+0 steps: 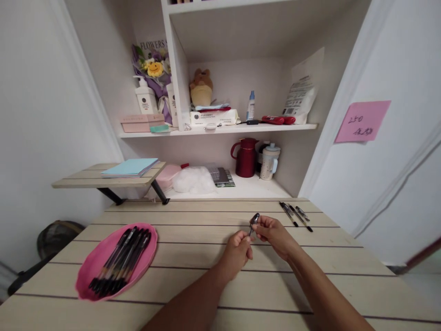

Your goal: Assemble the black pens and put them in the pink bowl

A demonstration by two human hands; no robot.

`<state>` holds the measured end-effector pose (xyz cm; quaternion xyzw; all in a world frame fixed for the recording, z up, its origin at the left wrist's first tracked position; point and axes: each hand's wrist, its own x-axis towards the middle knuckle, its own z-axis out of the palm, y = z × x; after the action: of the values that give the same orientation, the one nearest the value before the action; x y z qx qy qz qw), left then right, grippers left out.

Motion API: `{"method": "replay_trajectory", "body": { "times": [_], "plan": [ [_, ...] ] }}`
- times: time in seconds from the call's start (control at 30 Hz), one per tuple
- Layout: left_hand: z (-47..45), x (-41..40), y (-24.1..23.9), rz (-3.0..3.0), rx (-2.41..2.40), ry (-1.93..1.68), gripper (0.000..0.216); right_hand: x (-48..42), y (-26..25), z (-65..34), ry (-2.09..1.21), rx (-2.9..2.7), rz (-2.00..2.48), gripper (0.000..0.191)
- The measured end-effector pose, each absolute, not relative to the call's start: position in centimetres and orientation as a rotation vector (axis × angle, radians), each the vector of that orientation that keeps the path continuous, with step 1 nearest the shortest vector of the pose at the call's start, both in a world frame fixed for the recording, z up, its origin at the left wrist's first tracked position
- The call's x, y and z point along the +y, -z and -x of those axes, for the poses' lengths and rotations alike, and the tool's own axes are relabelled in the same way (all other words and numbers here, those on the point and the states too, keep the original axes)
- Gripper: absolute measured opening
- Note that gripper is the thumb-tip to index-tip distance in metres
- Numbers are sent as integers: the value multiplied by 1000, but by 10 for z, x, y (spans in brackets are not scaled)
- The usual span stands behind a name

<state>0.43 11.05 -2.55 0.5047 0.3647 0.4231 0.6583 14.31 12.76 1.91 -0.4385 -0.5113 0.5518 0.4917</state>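
- Pen [254, 221] pinched above the table [206, 257] between both hands: left hand [237, 252] gripping the lower barrel, right hand [274, 233] closed on the upper end, suiting a pull or twist.
- Pink tray [90, 271] of pens well left; three pens [295, 214] near right.

Pale slatted wooden table [193, 294] in front. Light blue notebooks [130, 167] on small wooden riser shelf [86, 180] at left. Dark red thermos jug [245, 157] beside cream lidded mug [269, 161] in white alcove. Brown plush bear [200, 87] on shelf above. Pink sticky note [362, 121] on right wall. White pump bottle [145, 97] near yellow flower bouquet [155, 69].
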Motion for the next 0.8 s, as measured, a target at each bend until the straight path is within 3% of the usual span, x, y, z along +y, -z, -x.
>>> {"method": "replay_trajectory", "body": {
  "times": [0.43, 0.8],
  "plan": [
    [-13, 109, 31, -1387, 1046, -1110, 14, 130, -5, -140, -1346, -1233, 1099, 28],
    [-9, 109, 27, -1368, 998, -1069, 17, 127, -11, -148, -1482, -1186, 1069, 32]
  ]
}}
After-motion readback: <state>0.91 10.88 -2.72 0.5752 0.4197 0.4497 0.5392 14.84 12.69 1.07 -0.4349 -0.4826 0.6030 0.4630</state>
